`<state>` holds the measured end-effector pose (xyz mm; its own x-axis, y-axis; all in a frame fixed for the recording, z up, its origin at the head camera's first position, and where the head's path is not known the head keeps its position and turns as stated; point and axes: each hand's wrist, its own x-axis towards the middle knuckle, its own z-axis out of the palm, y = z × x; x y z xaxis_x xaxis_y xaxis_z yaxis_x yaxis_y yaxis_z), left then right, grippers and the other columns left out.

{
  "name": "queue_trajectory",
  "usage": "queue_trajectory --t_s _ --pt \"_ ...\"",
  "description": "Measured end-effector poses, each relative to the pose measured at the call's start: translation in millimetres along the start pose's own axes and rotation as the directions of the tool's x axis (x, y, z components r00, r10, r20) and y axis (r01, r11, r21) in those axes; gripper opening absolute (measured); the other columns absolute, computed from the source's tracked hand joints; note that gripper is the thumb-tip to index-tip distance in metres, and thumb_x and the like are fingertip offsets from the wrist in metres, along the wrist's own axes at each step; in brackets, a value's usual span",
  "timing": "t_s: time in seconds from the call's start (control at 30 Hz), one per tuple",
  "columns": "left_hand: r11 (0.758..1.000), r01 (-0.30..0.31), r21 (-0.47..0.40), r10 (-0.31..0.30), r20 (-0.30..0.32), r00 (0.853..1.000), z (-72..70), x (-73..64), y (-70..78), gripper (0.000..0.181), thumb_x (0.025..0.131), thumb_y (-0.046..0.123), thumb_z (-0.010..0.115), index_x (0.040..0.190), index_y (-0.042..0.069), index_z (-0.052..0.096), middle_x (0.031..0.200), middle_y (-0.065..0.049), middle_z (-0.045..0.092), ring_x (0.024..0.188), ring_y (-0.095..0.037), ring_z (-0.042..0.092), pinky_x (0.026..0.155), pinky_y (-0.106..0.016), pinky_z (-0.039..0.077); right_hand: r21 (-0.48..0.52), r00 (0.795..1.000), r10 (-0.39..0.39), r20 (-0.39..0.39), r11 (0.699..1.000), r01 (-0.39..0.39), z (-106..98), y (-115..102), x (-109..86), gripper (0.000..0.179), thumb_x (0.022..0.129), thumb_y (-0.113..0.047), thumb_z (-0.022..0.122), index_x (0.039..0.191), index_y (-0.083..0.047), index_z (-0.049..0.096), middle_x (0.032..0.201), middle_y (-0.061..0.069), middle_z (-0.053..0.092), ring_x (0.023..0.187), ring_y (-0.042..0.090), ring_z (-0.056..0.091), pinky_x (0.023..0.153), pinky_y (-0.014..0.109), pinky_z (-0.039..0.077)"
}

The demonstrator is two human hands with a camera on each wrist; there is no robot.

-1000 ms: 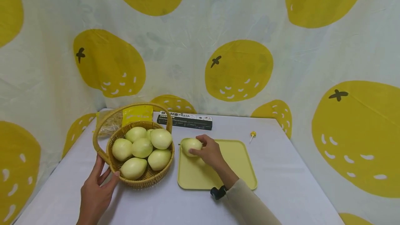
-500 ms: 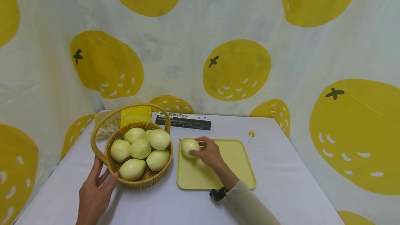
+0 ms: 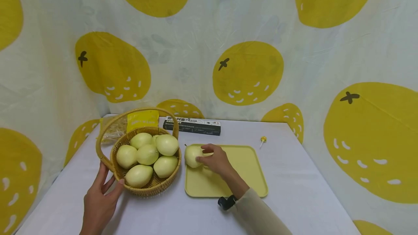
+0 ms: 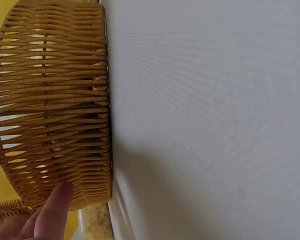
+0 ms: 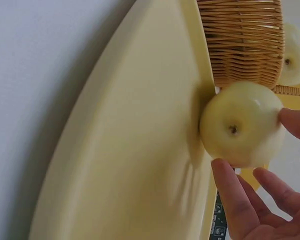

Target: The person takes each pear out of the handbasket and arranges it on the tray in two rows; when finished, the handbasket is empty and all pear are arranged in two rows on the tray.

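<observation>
A pale green pear [image 3: 192, 156] rests on the yellow tray [image 3: 228, 180] against its left rim, stem toward the back. My right hand [image 3: 216, 159] is at its right side; in the right wrist view the thumb [image 5: 296, 124] touches the pear and the other fingers lie spread beside it. The wicker basket [image 3: 153, 191], its tall handle upright, stands left of the tray with several pears [image 3: 148, 154] inside. My left hand [image 3: 100, 200] holds its near left side, thumb at the rim; in the left wrist view a fingertip [image 4: 65, 190] lies against the woven wall.
Behind the basket lie a clear bag of pasta [image 3: 114, 130] and a yellow packet [image 3: 143, 119]. A black-and-white pasta box [image 3: 192, 126] lies at the back. Toward the back right is a yellow lollipop [image 3: 263, 140]. A patterned curtain [image 3: 189, 64] hangs behind the table.
The pear has shifted left to the tray's rim and turned, its stem now toward the back. My right hand has moved slightly left, its fingers looser around the pear. The left hand stays on the basket.
</observation>
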<state>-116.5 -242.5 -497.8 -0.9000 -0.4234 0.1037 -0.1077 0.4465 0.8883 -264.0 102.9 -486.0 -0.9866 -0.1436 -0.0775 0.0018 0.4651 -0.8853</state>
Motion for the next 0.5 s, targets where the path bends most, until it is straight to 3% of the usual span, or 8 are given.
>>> queue_trajectory --t_s 0.2,0.4,0.5 --pt "1.0 0.03 -0.003 -0.03 0.01 0.999 -1.7 0.2 -1.8 0.094 0.102 0.026 0.073 0.166 0.045 0.007 0.174 0.003 0.022 0.143 -0.039 0.053 0.08 0.006 0.049 0.064 0.995 -0.016 0.103 0.998 0.009 0 -2 -2.2 0.06 0.081 -0.015 0.092 0.136 -0.01 0.069 0.134 0.021 0.069 0.107 0.03 0.075 0.077 0.034 0.069" --pt "1.0 0.031 0.006 -0.031 0.014 0.999 -1.2 -0.1 -1.0 0.093 0.103 0.027 0.072 0.166 0.045 0.006 0.174 0.0 0.022 0.143 -0.04 0.054 0.079 0.006 0.05 0.115 0.998 0.053 0.046 0.992 -0.058 6 -1 4.0 0.061 0.084 -0.023 0.093 0.138 -0.009 0.068 0.13 0.022 0.07 0.088 0.026 0.079 0.073 0.035 0.07" --pt "1.0 0.02 0.015 -0.02 0.012 1.0 -0.9 0.5 -0.3 0.093 0.103 0.028 0.073 0.166 0.045 0.006 0.174 0.0 0.022 0.142 -0.039 0.054 0.08 0.006 0.05 0.136 0.996 0.086 0.021 0.987 -0.088 8 1 10.9 0.061 0.086 -0.028 0.092 0.138 -0.009 0.067 0.128 0.021 0.071 0.086 0.026 0.079 0.073 0.036 0.07"
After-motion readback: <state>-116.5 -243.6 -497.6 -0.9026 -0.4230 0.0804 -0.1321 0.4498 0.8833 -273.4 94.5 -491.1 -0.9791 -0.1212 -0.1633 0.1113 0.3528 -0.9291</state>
